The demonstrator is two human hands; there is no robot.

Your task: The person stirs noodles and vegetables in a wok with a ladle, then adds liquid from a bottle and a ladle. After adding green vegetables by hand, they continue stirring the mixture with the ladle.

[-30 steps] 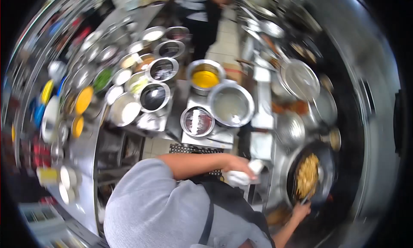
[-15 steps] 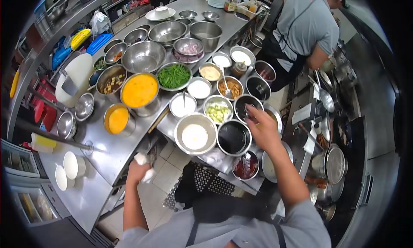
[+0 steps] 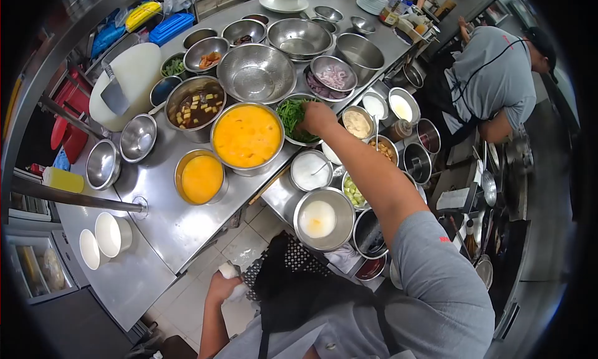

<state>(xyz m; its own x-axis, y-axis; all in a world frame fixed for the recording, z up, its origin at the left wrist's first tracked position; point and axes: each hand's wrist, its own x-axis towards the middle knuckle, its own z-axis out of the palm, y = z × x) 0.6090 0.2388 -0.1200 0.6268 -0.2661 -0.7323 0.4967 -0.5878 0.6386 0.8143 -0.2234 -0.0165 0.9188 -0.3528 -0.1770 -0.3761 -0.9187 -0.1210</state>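
My right hand (image 3: 318, 118) is down in a steel bowl of chopped green chives (image 3: 290, 118), its fingers closed among them and partly hidden. Low on the left, my left hand (image 3: 223, 287) grips a crumpled white cloth (image 3: 237, 291). Beside the chives stands a large steel pot of orange-yellow liquid (image 3: 247, 136), with a smaller pot of similar liquid (image 3: 199, 177) nearer me. Below my right forearm are a bowl of white powder with a spoon (image 3: 311, 171) and a steel bowl holding something white (image 3: 317, 219). My arm partly covers the chopped pale-green vegetable (image 3: 353, 191).
Sliced onion (image 3: 331, 78) and a large steel bowl (image 3: 256, 73) sit behind the chives. A pot of dark liquid with cubes (image 3: 197, 108) stands left. A metal post (image 3: 81, 197) crosses the counter near two white cups (image 3: 113, 234). A co-worker (image 3: 492, 78) stands at right.
My right hand has moved left and away from me, from above the dark containers into the bowl of chives. The left hand still holds the cloth. The view has shifted.
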